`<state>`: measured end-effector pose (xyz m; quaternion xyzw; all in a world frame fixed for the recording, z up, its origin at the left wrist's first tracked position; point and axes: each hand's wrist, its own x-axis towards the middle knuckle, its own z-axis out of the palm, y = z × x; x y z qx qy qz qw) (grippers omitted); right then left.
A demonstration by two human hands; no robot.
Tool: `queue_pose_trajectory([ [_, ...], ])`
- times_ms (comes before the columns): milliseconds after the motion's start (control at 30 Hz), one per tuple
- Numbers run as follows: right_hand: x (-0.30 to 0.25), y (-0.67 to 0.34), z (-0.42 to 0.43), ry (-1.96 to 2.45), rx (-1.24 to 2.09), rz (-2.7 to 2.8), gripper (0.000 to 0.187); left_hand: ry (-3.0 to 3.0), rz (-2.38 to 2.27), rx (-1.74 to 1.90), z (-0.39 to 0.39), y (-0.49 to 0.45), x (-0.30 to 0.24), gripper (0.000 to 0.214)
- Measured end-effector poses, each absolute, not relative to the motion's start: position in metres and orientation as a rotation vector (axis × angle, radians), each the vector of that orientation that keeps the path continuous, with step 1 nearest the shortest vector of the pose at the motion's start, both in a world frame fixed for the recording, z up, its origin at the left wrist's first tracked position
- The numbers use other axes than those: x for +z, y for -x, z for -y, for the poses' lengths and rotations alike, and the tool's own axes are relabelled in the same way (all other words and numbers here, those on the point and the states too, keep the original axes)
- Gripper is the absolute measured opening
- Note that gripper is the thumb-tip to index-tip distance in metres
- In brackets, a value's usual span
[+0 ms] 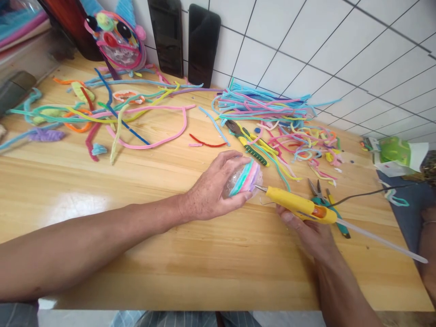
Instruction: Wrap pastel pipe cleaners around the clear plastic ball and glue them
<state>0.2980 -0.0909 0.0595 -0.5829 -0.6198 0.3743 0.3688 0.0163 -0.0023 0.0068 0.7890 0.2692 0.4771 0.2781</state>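
Observation:
My left hand [218, 186] is wrapped round a clear plastic ball [234, 181] that has turquoise, pink and purple pipe cleaners laid across it in stripes. In my right hand [308, 231] is a yellow hot glue gun [293, 202], with a long translucent glue stick [381, 240] jutting from its back end. The gun's metal nozzle meets the ball, or comes very close, beside the purple stripe. Fine glue strands hang below the nozzle. The underside of the ball is hidden by my fingers.
Loose pipe cleaners [150, 109] lie at the left, with a bundle [265, 104] by the tiled wall. Green-and-yellow pliers [250, 143] and teal pliers [323, 200] lie nearby. Two phones [203, 43] and a pipe-cleaner figure [119, 41] stand behind. Another person's arm [427, 240] shows at right.

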Motion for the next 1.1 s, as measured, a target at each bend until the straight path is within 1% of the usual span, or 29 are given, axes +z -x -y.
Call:
queue_pose_trajectory([
  [467, 0.053, -0.304, 0.094, 1.512, 0.946, 1.555, 0.026, -2.120, -0.724, 1.283, 0.002, -0.017, 0.006, 0.064],
  [667, 0.052, -0.307, 0.094, 1.530, 0.951, 1.545, 0.032, -2.122, -0.714, 1.299, 0.002, -0.017, 0.006, 0.063],
  [1100, 0.045, -0.312, 0.096, 1.549, 0.900, 1.535, 0.022, -2.112, -0.718, 1.298, 0.002, -0.017, 0.007, 0.062],
])
